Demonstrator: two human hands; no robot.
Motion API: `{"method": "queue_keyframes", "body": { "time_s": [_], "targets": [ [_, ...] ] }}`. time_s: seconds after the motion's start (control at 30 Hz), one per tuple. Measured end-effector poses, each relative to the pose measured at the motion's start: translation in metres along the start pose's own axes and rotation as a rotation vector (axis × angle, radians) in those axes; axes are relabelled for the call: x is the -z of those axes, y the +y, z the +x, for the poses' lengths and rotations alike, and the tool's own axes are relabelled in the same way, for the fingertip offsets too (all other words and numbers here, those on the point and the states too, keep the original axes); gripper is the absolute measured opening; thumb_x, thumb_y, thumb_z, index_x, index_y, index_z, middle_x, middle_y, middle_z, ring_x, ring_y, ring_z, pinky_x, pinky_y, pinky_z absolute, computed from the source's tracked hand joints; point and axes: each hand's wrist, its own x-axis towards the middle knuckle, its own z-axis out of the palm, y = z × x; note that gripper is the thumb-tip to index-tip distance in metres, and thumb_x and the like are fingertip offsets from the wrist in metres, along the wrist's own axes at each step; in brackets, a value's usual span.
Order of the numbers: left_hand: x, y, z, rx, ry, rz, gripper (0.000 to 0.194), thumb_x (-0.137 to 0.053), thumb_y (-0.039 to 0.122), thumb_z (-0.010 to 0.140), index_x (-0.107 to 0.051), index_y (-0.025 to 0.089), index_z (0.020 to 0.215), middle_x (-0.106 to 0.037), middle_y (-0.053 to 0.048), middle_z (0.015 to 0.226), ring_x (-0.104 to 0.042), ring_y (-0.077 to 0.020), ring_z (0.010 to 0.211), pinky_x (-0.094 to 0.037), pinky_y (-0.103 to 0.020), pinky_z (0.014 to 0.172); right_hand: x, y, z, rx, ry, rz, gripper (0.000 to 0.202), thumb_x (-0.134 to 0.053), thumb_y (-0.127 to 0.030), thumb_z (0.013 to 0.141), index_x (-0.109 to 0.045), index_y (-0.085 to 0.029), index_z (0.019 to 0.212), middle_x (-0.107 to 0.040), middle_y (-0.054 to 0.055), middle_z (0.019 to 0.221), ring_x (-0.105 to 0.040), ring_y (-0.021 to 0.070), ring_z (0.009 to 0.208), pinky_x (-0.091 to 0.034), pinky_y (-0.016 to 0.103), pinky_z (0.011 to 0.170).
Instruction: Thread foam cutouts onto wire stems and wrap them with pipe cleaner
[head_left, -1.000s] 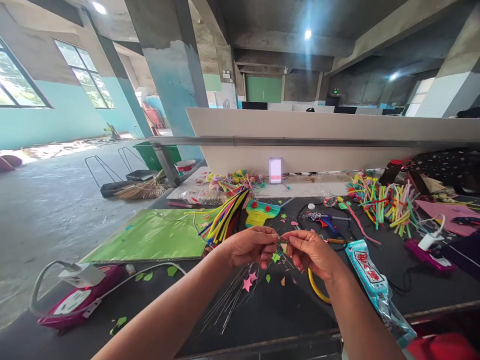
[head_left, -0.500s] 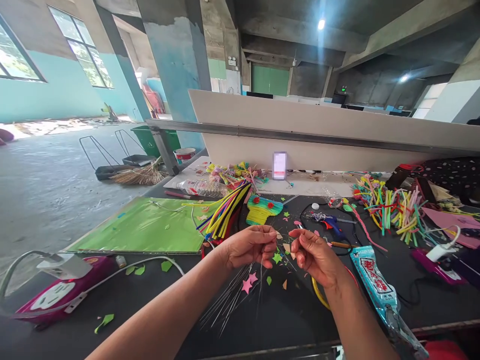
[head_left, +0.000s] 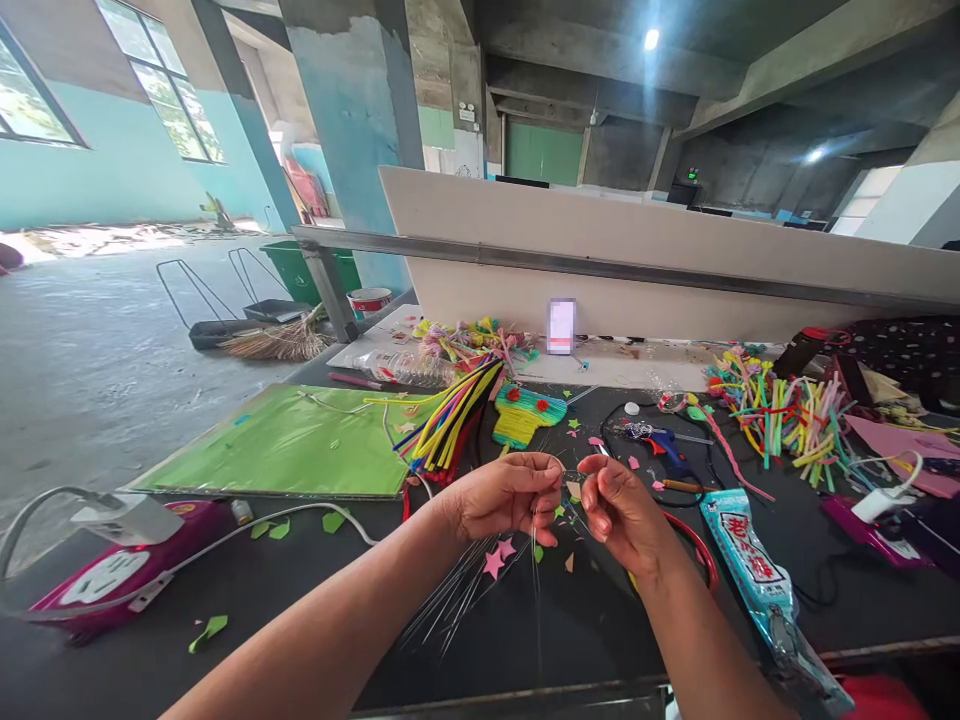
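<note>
My left hand is closed in a pinch on thin wire, and strands of it hang below the fingers. A short stretch of wire runs across to my right hand, whose thumb and index finger are closed on its end. Under my left hand, a bundle of loose thin wires lies on the dark tabletop beside two pink stars. Just behind my hands is a yellow and turquoise pot-shaped piece with red flowers. To its left lies a bunch of coloured pipe cleaners.
A green sheet pack lies left, near a purple power strip with a white cable. Right are a glue gun, a blue packet and more pipe cleaners. A phone stands at the back.
My hands have come closer together, and my right fingers now meet the wire beside my left hand. The hanging strands have shifted slightly right. The view has tilted a little.
</note>
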Motion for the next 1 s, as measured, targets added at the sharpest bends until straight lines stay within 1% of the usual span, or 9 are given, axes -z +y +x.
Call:
{"method": "queue_keyframes", "body": {
  "time_s": [0.3, 0.47, 0.57, 0.63, 0.7, 0.8, 0.87, 0.93, 1.0],
  "targets": [
    [-0.011, 0.001, -0.003, -0.078, 0.083, 0.092, 0.011, -0.054, 0.025, 0.082, -0.050, 0.015, 0.079, -0.044, 0.003, 0.061, -0.047, -0.0072, 0.050, -0.054, -0.033, 0.057, 0.000, 0.003, 0.001, -0.013, 0.010, -0.054, 0.018, -0.061, -0.034, 0.083, -0.059, -0.017, 0.088, -0.060, -0.003, 0.062, -0.047, 0.0038, 0.036, -0.036, 0.014, 0.033],
    [-0.013, 0.001, -0.003, -0.116, 0.137, 0.167, 0.016, -0.058, 0.027, 0.079, -0.049, 0.015, 0.078, -0.043, 0.005, 0.058, -0.044, -0.0060, 0.046, -0.053, -0.030, 0.053, 0.000, -0.007, -0.001, -0.074, 0.028, -0.156, 0.018, -0.065, -0.032, 0.080, -0.060, -0.017, 0.088, -0.061, -0.002, 0.062, -0.050, 0.0046, 0.038, -0.037, 0.014, 0.034],
    [-0.014, 0.001, -0.003, -0.130, 0.161, 0.183, 0.017, -0.060, 0.029, 0.078, -0.050, 0.015, 0.078, -0.044, 0.005, 0.058, -0.045, -0.0065, 0.048, -0.054, -0.031, 0.054, -0.004, -0.016, -0.004, -0.056, 0.053, -0.261, 0.025, -0.058, -0.040, 0.083, -0.061, -0.017, 0.092, -0.063, 0.000, 0.067, -0.054, 0.0067, 0.042, -0.041, 0.017, 0.039],
    [-0.015, 0.001, -0.003, -0.134, 0.175, 0.187, 0.017, -0.061, 0.029, 0.078, -0.050, 0.015, 0.078, -0.044, 0.005, 0.058, -0.045, -0.0066, 0.049, -0.054, -0.032, 0.055, -0.009, -0.019, -0.008, -0.034, 0.083, -0.419, 0.030, -0.052, -0.044, 0.086, -0.061, -0.019, 0.099, -0.064, 0.001, 0.072, -0.056, 0.0088, 0.045, -0.044, 0.020, 0.042],
    [-0.015, 0.000, -0.002, -0.133, 0.176, 0.191, 0.018, -0.061, 0.028, 0.077, -0.050, 0.015, 0.076, -0.045, 0.005, 0.058, -0.044, -0.0066, 0.049, -0.054, -0.032, 0.055, -0.015, -0.019, -0.010, 0.011, 0.129, -0.717, 0.030, -0.050, -0.043, 0.087, -0.061, -0.021, 0.105, -0.065, 0.002, 0.071, -0.057, 0.0110, 0.046, -0.045, 0.022, 0.044],
    [-0.015, -0.002, -0.001, -0.124, 0.150, 0.176, 0.017, -0.062, 0.027, 0.077, -0.050, 0.015, 0.076, -0.045, 0.004, 0.059, -0.044, -0.0065, 0.048, -0.054, -0.031, 0.053, -0.022, -0.013, -0.013, 0.265, 0.206, -1.288, 0.024, -0.051, -0.033, 0.087, -0.066, -0.022, 0.103, -0.068, 0.004, 0.073, -0.063, 0.0166, 0.059, -0.049, 0.027, 0.056],
    [-0.014, -0.004, 0.000, -0.117, 0.127, 0.150, 0.017, -0.061, 0.027, 0.078, -0.050, 0.015, 0.077, -0.045, 0.004, 0.059, -0.044, -0.0062, 0.047, -0.054, -0.031, 0.052, -0.022, -0.009, -0.014, 0.464, 0.217, -1.562, 0.024, -0.048, -0.025, 0.089, -0.067, -0.022, 0.103, -0.071, 0.006, 0.082, -0.066, 0.0193, 0.074, -0.049, 0.029, 0.067],
    [-0.011, -0.005, 0.001, -0.099, 0.104, 0.114, 0.017, -0.060, 0.028, 0.079, -0.050, 0.015, 0.078, -0.044, 0.004, 0.059, -0.044, -0.0058, 0.046, -0.054, -0.031, 0.052, -0.020, -0.006, -0.014, 0.565, 0.204, -1.708, 0.026, -0.044, -0.019, 0.090, -0.065, -0.023, 0.105, -0.072, 0.005, 0.087, -0.067, 0.0184, 0.078, -0.047, 0.027, 0.069],
    [-0.008, -0.007, 0.002, -0.075, 0.084, 0.076, 0.017, -0.059, 0.029, 0.080, -0.051, 0.014, 0.079, -0.043, 0.004, 0.058, -0.043, -0.0056, 0.046, -0.054, -0.031, 0.052, -0.016, -0.007, -0.014, 0.615, 0.217, -1.768, 0.026, -0.044, -0.018, 0.090, -0.065, -0.023, 0.105, -0.072, 0.003, 0.087, -0.068, 0.0166, 0.076, -0.047, 0.025, 0.068]
  ]
}}
